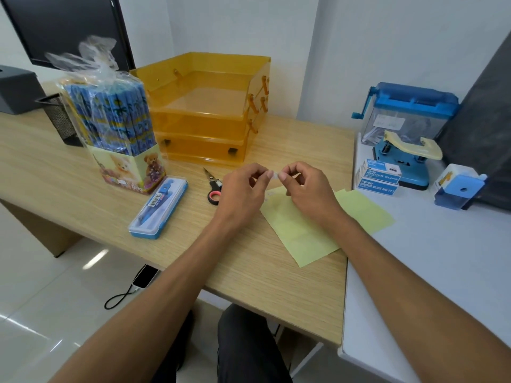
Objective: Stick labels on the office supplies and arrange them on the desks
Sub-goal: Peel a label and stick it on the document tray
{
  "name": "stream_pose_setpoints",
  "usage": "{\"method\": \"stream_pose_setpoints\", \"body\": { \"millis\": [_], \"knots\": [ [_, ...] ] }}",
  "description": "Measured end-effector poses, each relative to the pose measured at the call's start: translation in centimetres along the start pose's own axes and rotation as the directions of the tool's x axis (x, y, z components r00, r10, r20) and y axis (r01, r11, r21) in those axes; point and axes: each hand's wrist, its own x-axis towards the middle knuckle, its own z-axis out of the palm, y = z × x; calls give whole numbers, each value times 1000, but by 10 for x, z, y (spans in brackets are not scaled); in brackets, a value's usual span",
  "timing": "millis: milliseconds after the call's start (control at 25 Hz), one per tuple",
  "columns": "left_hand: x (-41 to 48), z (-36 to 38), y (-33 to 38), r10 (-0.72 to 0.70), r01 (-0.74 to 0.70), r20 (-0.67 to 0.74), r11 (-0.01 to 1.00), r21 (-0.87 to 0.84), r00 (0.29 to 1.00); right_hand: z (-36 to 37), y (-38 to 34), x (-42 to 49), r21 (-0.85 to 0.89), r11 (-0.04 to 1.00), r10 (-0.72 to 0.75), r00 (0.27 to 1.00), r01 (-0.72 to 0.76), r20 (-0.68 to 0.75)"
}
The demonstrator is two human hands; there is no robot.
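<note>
both hands — left hand, right hand — pinch a small white label between fingertips, above the yellow sheet on the wooden desk, scissors just beside.

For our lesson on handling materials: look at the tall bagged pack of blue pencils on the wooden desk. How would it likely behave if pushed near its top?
The pencil pack stands tall on a narrow printed base, so it would probably tip rather than slide. Its loose plastic wrap looks crinkly and possibly slippery. Packed full, it is likely fairly heavy for its size.
</note>
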Motion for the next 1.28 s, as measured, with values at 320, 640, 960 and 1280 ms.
{"method": "stream_pose_setpoints", "body": {
  "millis": [320,640,960,1280],
  "knots": [
    [-14,-3,5,66,-65,-23,998,21,998,14,-6,-8,120,978,189,968,-170,-167],
    [-32,-19,16,34,-33,28,999,-22,999,7,-37,-31,131,989,-43,984,66,-174],
    [32,-18,19,-46,37,-29,966,-254,999,11,-34,26,254,961,-87,990,113,-112],
    [105,-19,25,-276,268,28,899,-346,961,23,-46,97,276,960,110,974,-52,-200]
  ]
}}
